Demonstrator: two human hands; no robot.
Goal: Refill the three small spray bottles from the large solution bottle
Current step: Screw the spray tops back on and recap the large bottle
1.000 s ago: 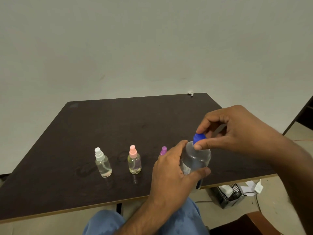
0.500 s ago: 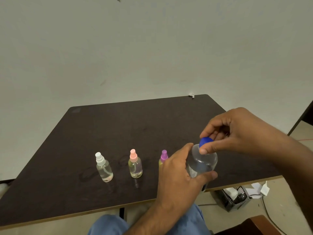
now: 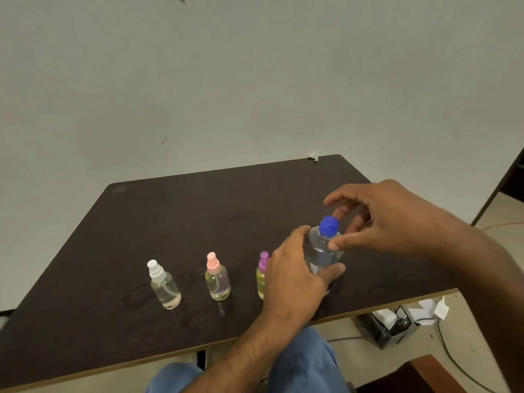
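Loosened since a moment ago, the right hand [image 3: 397, 222] has its fingers spread off the blue cap [image 3: 329, 226], thumb against the big bottle's [image 3: 321, 252] shoulder; the left hand [image 3: 295, 276] grips its body at the table's [image 3: 170, 217] near edge. Cap on, nothing poured; white [image 3: 164, 285], pink [image 3: 217, 279] and purple [image 3: 262, 272] sprayers wait capped, levels unclear, purple half hidden.
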